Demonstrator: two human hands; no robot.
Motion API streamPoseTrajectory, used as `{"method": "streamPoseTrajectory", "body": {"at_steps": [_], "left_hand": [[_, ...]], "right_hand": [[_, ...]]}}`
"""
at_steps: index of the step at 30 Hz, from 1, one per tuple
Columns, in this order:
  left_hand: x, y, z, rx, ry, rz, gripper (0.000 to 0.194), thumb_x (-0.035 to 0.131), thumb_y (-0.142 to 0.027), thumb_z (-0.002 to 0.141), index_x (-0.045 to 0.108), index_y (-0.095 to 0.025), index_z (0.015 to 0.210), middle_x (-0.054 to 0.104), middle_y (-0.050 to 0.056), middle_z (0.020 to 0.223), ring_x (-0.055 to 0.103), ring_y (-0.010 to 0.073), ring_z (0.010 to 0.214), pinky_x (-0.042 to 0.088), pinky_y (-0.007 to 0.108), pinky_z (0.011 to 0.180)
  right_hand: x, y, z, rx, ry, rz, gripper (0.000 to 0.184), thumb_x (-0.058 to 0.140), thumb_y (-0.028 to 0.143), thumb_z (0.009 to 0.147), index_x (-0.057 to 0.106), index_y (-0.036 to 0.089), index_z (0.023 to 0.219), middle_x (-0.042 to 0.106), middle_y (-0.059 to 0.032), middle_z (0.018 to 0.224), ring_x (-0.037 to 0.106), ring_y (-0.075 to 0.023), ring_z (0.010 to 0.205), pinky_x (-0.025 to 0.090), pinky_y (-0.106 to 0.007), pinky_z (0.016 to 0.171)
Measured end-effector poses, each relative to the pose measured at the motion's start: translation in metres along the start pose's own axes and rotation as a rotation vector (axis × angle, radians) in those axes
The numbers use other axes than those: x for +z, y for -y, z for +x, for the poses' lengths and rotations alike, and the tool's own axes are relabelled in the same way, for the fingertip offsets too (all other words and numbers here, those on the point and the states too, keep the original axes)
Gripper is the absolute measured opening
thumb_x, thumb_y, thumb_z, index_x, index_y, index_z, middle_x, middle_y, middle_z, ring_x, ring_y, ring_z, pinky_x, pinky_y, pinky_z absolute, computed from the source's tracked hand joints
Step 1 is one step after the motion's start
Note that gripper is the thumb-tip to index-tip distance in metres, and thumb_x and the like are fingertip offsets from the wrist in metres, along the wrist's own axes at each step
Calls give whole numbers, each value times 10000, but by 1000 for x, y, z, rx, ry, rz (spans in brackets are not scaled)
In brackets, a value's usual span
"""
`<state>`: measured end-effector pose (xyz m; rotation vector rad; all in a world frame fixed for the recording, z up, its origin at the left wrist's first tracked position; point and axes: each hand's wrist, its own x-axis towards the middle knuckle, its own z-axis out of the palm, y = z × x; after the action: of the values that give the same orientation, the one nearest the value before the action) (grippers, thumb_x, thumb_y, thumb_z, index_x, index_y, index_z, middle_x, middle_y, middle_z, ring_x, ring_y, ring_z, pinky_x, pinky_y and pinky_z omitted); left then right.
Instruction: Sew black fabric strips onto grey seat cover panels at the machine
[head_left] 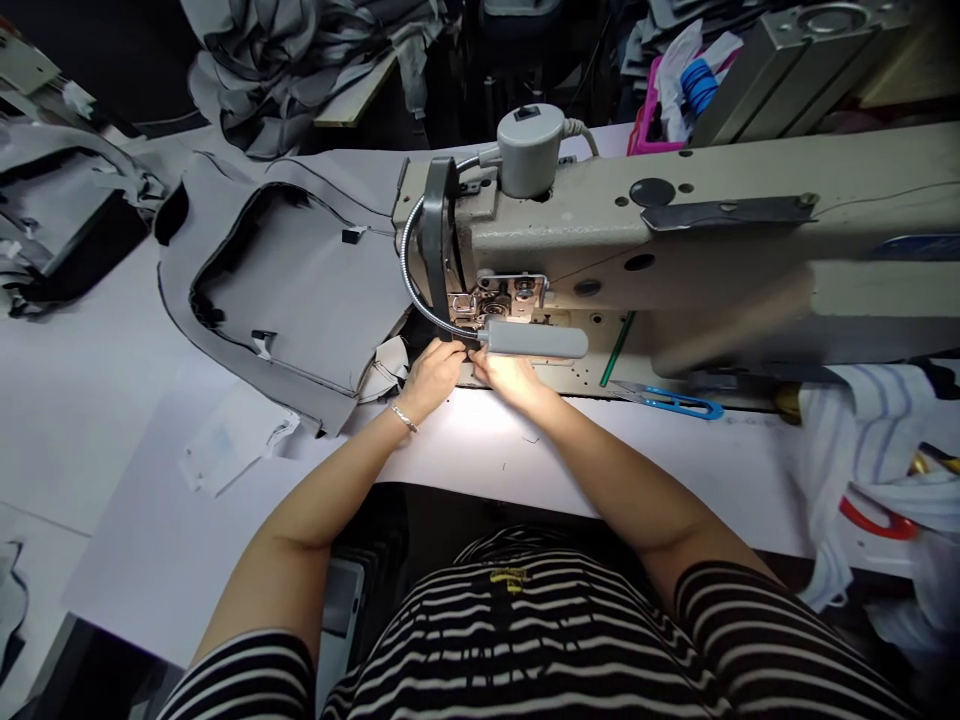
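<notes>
Under the lit head of the sewing machine [562, 235], both hands work close together. My left hand [433, 378], with a bracelet at the wrist, pinches the edge of a dark fabric piece [420, 333]. Beside it, my right hand [506, 376] has its fingers closed on the same dark piece near the presser area. The grey lamp head [536, 339] partly hides the needle and the right fingertips. A large grey fabric cover [300, 270] with dark edging lies left of the machine, and its near corner reaches toward my left hand.
On the machine bed, right of my hands, lie blue thread snips [667, 400] and a green stick [617, 350]. Striped cloth [862, 430] and a red-handled tool [877, 520] are at the far right. White pieces [240, 440] lie on the left tabletop. Grey fabric [277, 60] is heaped behind.
</notes>
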<state>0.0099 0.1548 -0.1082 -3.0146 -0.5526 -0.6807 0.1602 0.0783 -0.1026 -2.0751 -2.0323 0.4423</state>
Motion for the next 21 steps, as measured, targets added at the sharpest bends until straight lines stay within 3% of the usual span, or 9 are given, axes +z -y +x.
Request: {"method": "streamPoseTrajectory", "body": {"at_steps": [7, 15, 21], "left_hand": [[9, 4, -7, -7, -62, 78, 270, 378, -144, 914, 648, -139, 911, 594, 80, 788, 524, 173, 823, 458, 298, 730], [10, 10, -5, 135, -108, 133, 286, 370, -138, 912, 632, -149, 796, 530, 53, 651, 517, 155, 748, 413, 276, 662], [9, 11, -3, 207, -128, 118, 278, 364, -125, 906, 607, -152, 773, 543, 51, 675, 516, 145, 743, 413, 268, 652]], "right_hand": [[-3, -27, 4, -84, 12, 195, 311, 396, 294, 884, 654, 159, 992, 664, -57, 950, 563, -169, 834, 394, -250, 766], [-2, -43, 14, -100, -35, 267, 267, 457, 265, 846, 649, 168, 1004, 655, -48, 1057, 556, -175, 971, 402, -279, 852], [6, -56, 12, -157, 32, 349, 253, 483, 262, 827, 659, 174, 986, 650, -41, 1074, 558, -179, 1004, 394, -286, 925]]}}
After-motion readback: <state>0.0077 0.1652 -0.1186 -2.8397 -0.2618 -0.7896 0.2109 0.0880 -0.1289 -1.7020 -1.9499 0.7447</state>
